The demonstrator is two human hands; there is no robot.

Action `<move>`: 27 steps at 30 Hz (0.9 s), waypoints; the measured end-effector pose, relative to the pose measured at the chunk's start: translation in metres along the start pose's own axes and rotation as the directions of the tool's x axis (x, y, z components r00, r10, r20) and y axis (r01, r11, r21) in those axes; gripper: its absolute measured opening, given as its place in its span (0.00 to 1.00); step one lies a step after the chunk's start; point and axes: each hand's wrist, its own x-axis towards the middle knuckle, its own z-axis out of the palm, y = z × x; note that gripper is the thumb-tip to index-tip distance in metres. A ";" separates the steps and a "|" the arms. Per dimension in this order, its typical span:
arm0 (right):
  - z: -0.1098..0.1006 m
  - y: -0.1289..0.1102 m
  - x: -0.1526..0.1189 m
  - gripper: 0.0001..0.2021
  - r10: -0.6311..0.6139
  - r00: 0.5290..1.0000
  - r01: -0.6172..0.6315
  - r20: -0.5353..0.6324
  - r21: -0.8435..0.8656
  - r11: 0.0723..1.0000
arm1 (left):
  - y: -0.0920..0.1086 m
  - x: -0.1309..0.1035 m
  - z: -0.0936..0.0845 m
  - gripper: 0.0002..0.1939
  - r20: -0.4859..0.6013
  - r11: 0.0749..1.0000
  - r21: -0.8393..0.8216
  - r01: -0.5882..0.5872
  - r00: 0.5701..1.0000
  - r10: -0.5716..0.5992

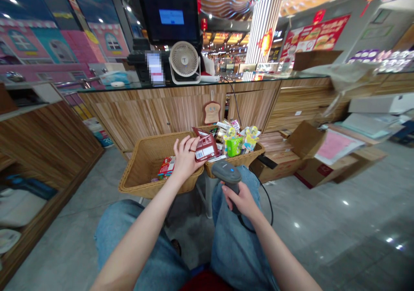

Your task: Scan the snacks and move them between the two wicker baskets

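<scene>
My left hand [185, 161] is closed on the edge of a brown snack packet [207, 147], whose white label with a barcode faces up toward me. It holds the packet over the meeting rims of two wicker baskets. In my right hand [243, 199] is a dark grey barcode scanner [225, 171] with a small blue light, its head just below the packet. The left wicker basket [131, 168] has a red packet [166, 166] and a few small items inside. Piled in the right wicker basket [237, 160] are several snacks, including a bright green pack [234, 146] and yellow figure-shaped packs [250, 138].
Behind the baskets stands a wooden counter [136, 112] with a monitor [171, 17], a fan [184, 60] and a lit phone-like screen [155, 67]. Open cardboard boxes [310, 164] sit on the floor at right. The scanner's black cable [271, 200] loops beside my right knee.
</scene>
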 end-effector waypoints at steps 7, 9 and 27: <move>0.001 -0.001 0.000 0.23 0.003 1.000 -0.003 -0.005 0.010 1.000 | 0.002 0.002 -0.002 0.45 0.020 1.000 -0.008 0.030 0.999 -0.030; 0.001 -0.001 0.000 0.23 0.008 1.000 -0.008 -0.007 0.012 1.000 | 0.003 0.002 -0.003 0.46 0.032 0.999 -0.021 0.038 0.999 -0.037; -0.001 -0.001 -0.002 0.23 0.017 1.000 -0.017 -0.014 0.032 0.999 | -0.017 0.011 0.007 0.49 -0.073 0.875 -0.009 0.483 0.873 -0.483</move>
